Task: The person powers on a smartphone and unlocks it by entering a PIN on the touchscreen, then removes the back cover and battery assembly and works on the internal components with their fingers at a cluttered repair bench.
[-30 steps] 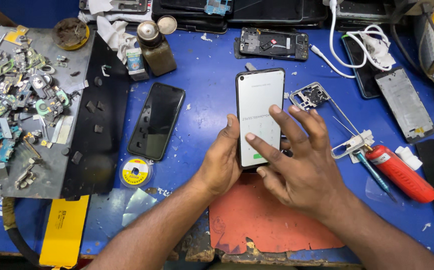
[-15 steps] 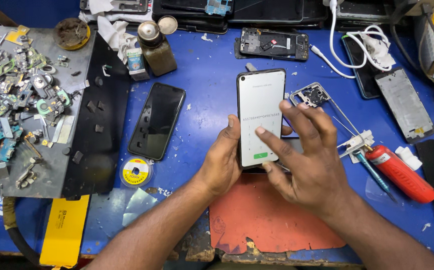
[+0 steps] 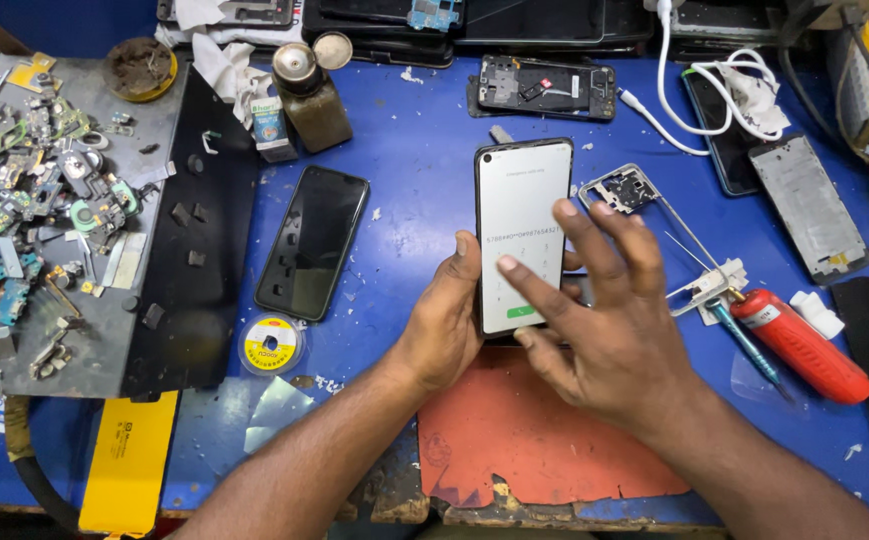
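**Lit phone held over a crowded bench**

The left hand (image 3: 444, 325) holds a lit smartphone (image 3: 522, 235) by its lower left edge, fingers wrapped behind it and thumb along the side, a little toward the near edge from the middle of the blue bench (image 3: 414, 170). The right hand (image 3: 609, 335) grips nothing; its fingers (image 3: 529, 285) are spread, with the forefinger tip at the lower part of the screen.

As I judge it, the one-sided hold is the weak point: a firm press could tip the phone out of the left hand onto the bench. A wide sweep of the right hand might catch the bare metal frame (image 3: 644, 200) or the red-handled screwdriver (image 3: 794, 340) lying just to the right.

Open room is scant. A dark phone (image 3: 312, 242) lies to the left, a solder-wire spool (image 3: 271, 343) nearer the front edge, and an opened phone body (image 3: 546, 87) toward the far edge. The orange mat (image 3: 514, 440) by the near edge is the barest patch.
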`<state>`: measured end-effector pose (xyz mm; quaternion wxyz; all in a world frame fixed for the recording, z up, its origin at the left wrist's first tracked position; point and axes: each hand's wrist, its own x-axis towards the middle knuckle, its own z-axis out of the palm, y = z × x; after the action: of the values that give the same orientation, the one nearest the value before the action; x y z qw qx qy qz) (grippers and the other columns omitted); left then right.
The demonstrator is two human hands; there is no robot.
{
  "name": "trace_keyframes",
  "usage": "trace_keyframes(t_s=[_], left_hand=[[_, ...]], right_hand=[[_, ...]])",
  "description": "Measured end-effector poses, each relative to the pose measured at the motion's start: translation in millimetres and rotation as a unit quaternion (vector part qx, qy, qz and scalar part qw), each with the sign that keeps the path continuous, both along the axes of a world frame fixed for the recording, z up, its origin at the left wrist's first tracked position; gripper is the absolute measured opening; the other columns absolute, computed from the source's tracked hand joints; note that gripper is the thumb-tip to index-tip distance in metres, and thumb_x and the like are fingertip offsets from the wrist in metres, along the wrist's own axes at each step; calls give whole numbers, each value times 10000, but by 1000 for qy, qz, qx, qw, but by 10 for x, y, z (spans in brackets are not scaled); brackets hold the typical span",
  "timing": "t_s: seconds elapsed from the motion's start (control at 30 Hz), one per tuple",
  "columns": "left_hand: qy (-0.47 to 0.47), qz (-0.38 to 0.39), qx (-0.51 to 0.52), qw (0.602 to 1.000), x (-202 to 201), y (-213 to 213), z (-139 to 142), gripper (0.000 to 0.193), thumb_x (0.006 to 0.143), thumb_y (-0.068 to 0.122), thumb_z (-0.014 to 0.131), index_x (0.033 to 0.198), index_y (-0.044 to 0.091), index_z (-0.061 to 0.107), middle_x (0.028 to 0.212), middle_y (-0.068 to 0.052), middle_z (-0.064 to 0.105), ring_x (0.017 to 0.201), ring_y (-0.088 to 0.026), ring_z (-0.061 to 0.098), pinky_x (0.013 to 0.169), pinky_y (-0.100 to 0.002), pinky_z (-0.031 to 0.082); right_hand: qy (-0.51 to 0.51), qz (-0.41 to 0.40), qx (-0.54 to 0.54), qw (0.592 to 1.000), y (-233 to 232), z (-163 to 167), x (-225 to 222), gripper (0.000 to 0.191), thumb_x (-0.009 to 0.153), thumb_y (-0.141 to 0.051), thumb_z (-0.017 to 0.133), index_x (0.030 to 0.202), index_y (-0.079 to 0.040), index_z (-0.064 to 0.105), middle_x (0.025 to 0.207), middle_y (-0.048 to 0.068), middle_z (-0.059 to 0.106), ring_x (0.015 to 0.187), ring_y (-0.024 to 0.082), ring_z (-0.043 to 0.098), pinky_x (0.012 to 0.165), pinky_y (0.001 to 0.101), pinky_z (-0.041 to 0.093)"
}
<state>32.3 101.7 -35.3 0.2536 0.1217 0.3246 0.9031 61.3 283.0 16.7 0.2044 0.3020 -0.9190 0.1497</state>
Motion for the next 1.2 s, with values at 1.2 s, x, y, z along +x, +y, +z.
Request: trace_keyframes(t_s=[1.2], left_hand=[[-47,48,-10,998,-1,-29,-41,752,1080,590,309,1510,-11,444,1434,-175,578,1332,-260,586,1158,-408,474]], right_hand=[[-3,45,5,999,-26,14,18,536,800,-284,797,1326,-254,699,1578,108,370,1457,353,261,1215,588,270]])
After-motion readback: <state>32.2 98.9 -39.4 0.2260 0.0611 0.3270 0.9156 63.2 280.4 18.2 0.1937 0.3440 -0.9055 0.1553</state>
